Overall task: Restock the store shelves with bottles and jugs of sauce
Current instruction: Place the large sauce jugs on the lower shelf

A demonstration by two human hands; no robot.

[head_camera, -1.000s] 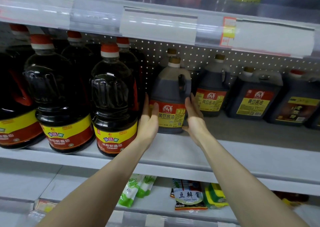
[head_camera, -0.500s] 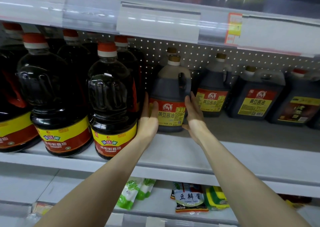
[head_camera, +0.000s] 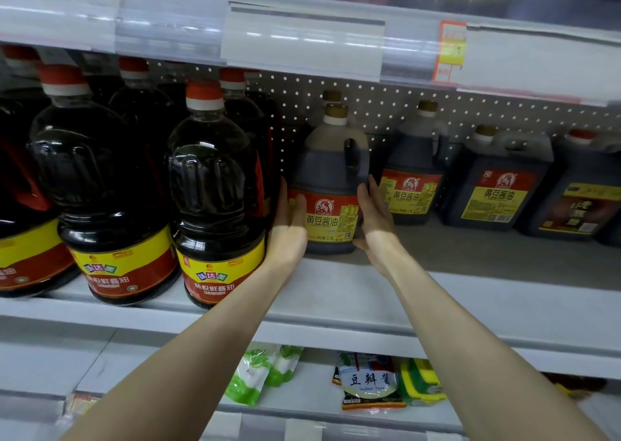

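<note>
- Though red-capped bottles (head_camera: 215,205) fill the left, restocking looks unfinished.
- left hand (head_camera: 287,229): fingers straight, flat against the jug's left side.
- jug (head_camera: 331,178): upright, mid-shelf.
- right hand (head_camera: 374,219): fingers straight, opposite side.
- back jugs (head_camera: 413,172): shelf (head_camera: 487,272) front bare, probably awaiting stock.

Single head-worn view, facing the shelf (head_camera: 470,292), close in

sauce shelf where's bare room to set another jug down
Free: the bare shelf in front of the back-row jugs, right of the jug pressed between left hand and right hand. Crowded: left of that jug, red-capped bottles stand packed to the front edge, with no gap beside the left hand.
</note>
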